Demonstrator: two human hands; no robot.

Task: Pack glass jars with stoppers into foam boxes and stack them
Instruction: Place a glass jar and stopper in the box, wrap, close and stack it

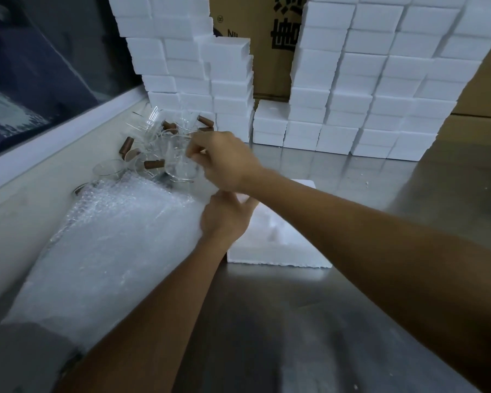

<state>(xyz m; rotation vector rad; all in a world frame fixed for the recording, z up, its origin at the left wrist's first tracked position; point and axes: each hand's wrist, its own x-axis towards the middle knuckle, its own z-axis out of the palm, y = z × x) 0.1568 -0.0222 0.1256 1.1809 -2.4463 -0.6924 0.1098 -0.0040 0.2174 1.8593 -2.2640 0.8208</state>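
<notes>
An open foam box point(278, 245) with a moulded hollow lies on the steel table in the middle of the view. My left hand point(224, 219) holds its left edge, thumb over the rim. My right hand point(224, 160) reaches to the left over a cluster of clear glass jars and grips one glass jar point(179, 163) by its rim. Brown stoppers point(154, 164) lie among the jars, one more stopper point(126, 145) at the cluster's left side.
Bubble wrap point(111, 245) covers the table's left part. Tall stacks of white foam boxes point(374, 80) stand at the back right, with another foam stack point(182, 52) at the back left. Cardboard cartons point(272, 52) are behind them. The bare steel table point(295, 321) spreads in front.
</notes>
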